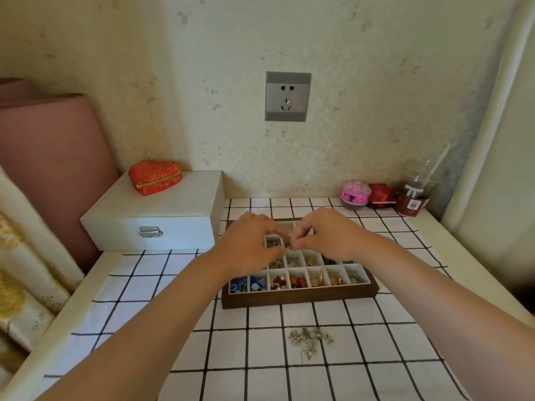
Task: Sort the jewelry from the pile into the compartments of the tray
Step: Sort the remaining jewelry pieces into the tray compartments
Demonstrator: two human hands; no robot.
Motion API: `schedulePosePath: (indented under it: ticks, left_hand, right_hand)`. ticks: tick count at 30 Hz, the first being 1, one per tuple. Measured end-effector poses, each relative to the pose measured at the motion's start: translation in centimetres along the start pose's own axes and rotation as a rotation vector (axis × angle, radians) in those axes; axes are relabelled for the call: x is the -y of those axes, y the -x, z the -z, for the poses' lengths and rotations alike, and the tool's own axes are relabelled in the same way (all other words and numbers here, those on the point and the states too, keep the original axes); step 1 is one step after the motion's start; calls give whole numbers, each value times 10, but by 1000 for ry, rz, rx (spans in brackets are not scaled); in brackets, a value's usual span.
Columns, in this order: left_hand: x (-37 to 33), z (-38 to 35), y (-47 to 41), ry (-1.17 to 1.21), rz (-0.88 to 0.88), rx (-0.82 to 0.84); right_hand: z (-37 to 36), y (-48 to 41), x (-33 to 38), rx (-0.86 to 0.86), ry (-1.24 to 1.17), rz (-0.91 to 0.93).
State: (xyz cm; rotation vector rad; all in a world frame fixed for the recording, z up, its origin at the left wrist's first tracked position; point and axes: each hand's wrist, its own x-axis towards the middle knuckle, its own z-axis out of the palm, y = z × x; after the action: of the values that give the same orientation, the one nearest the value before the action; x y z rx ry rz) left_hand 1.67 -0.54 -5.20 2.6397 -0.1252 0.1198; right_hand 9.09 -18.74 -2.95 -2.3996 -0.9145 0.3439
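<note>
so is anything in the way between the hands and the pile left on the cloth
Nothing visible. The pile lies on bare cloth in front of the tray. The left hand and right hand are over the tray's far rows; only its low near wall lies between.

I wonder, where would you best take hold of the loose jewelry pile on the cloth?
Probably pinch the gold hooked piece trailing from the near edge of the pile, coming from above on the near side: it lies flat on the cloth, seemingly freer of the tangle than the rest.
</note>
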Motion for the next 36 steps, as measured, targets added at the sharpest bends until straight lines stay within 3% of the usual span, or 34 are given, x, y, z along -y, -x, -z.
schedulePosePath:
  ticks: [2,9,16,23,27,31,36]
  left_hand:
    - [1,-4,4,-103,-27,43]
    - [-1,-6,12,-123,-55,118]
    - [3,-7,13,-137,-75,113]
    - [-3,-10,26,-96,-130,8]
    - [-18,-9,43,-58,-212,-64]
    - [-40,-9,65,-48,-207,73]
    - [-52,-14,79,-158,-170,223]
  right_hand:
    - [-6,5,1,54,85,11]
    - [-19,6,5,98,296,12]
    - [-15,4,7,144,229,1]
    - [7,22,4,-15,63,12]
    - [2,48,10,57,77,22]
    - [-10,74,14,208,176,7]
    - [-24,94,22,280,278,-39]
